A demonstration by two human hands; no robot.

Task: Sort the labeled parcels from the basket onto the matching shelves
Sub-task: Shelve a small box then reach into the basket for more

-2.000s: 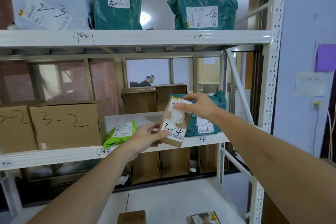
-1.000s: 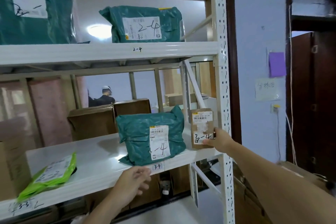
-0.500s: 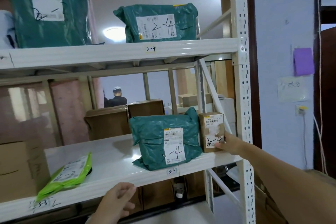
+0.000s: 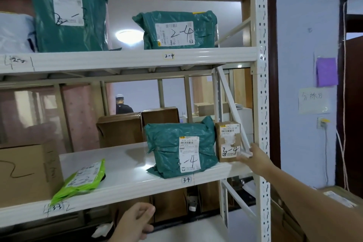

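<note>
Right hand (image 4: 253, 156) fingers straight, touching small brown box (image 4: 227, 141) marked 3-4, upright at right end of the 3-4 shelf (image 4: 208, 180), beside green parcel (image 4: 179, 148). Left hand (image 4: 132, 222) loosely curled, empty, below shelf.

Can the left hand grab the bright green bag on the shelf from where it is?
Probably yes. The left hand hangs loose and holds nothing, just below the front edge of the shelf. The green bag lies at that open front edge, up and to its left, with nothing between them.
</note>
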